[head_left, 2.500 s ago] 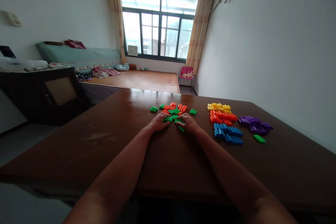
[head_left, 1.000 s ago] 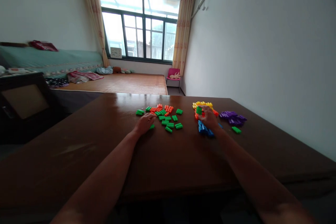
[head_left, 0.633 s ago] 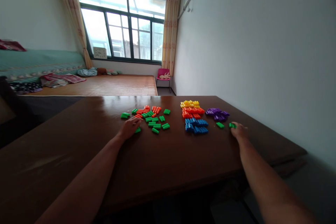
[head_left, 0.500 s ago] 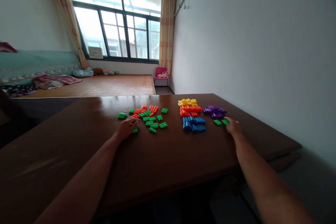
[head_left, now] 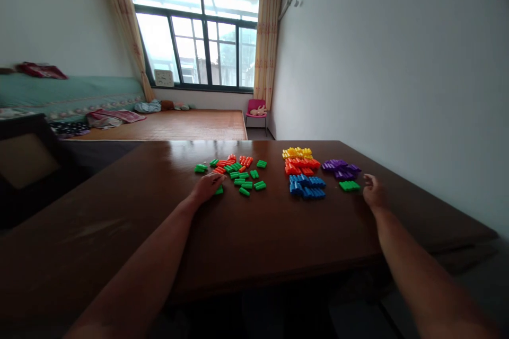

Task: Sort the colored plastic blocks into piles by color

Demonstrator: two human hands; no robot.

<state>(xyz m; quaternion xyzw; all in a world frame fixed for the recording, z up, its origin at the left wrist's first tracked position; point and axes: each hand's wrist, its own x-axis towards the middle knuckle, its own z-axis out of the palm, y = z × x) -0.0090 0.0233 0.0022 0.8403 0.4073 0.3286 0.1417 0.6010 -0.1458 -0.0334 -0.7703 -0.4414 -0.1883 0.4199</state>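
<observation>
My left hand (head_left: 207, 186) rests on the table at the near left of a loose scatter of small ribbed plastic pieces, its fingers stretched out. A green piece (head_left: 219, 190) shows beside and partly under those fingers. More green pieces (head_left: 247, 185) and several orange pieces (head_left: 246, 161) lie just beyond. Over on the right, my right hand (head_left: 374, 192) is open with its fingers apart and nothing in them. Just left of it lies a joined-up row of green pieces (head_left: 349, 186). Behind that row sit purple pieces (head_left: 341, 169) in a pile.
Sorted piles of yellow (head_left: 297, 153), orange-red (head_left: 301, 166) and blue pieces (head_left: 307, 186) stand between my hands on the dark wooden table (head_left: 278, 238). A wall (head_left: 397, 63) runs along the right. A bed (head_left: 191, 124) and a pink chair (head_left: 256, 107) are behind.
My right hand has let go of the green pieces and drawn off to the right; the two green groups now sit together. The view has swung left. My left hand stays near the scatter.
</observation>
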